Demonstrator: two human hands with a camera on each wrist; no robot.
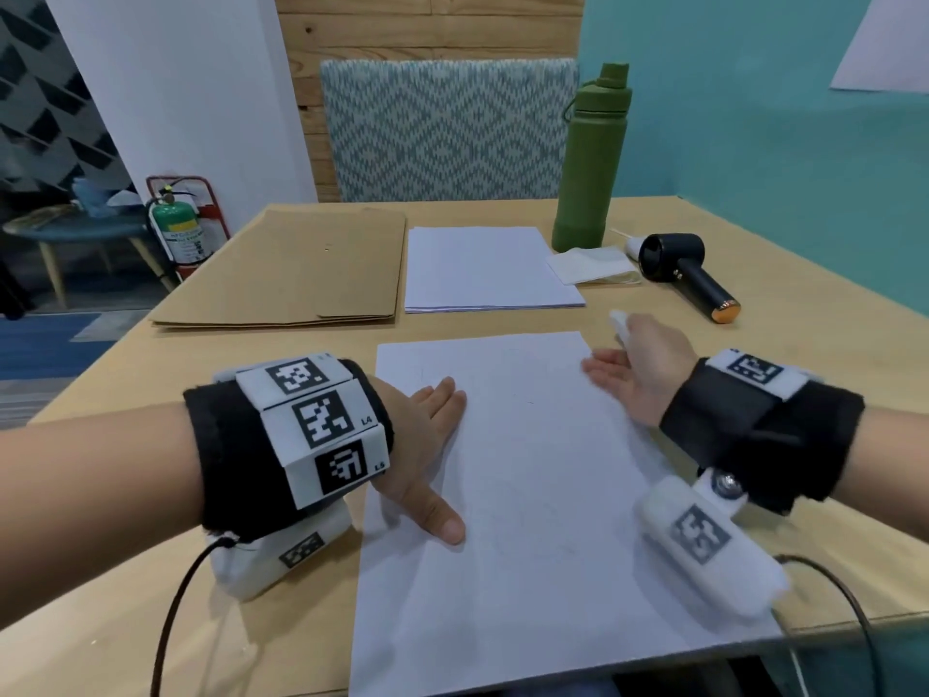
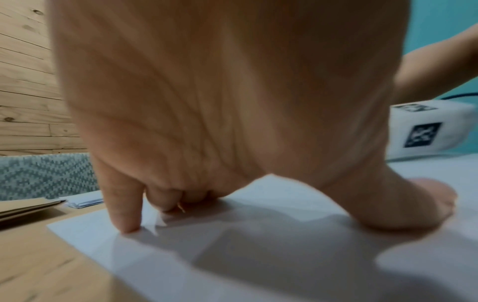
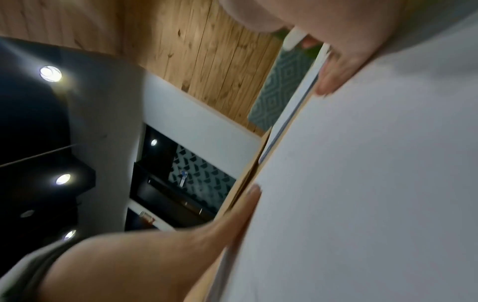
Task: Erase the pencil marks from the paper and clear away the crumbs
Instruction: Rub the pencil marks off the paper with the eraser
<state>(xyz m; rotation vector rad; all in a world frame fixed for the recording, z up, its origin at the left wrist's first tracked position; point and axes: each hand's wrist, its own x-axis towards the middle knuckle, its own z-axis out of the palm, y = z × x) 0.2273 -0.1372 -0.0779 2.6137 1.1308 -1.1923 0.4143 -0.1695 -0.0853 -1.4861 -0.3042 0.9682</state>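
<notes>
A white sheet of paper [image 1: 528, 495] lies on the wooden table [image 1: 125, 596] in front of me, with only faint pencil lines on it. My left hand [image 1: 432, 435] lies flat on the sheet's left edge, fingers straight, thumb spread, pressing it down [image 2: 258, 265]. At the sheet's upper right edge my right hand [image 1: 633, 374] stands on its little-finger side, its lower fingers stretched toward the paper. Its thumb and forefinger pinch a small white eraser [image 1: 618, 324], seen blurred in the right wrist view [image 3: 292, 38]. I cannot make out any crumbs.
Beyond the sheet lie a stack of white paper [image 1: 482, 269] and brown folders [image 1: 301, 269]. At the back right stand a green bottle [image 1: 593, 158], a folded cloth [image 1: 593, 266] and a black handheld blower [image 1: 683, 269]. A patterned chair [image 1: 447, 128] faces me.
</notes>
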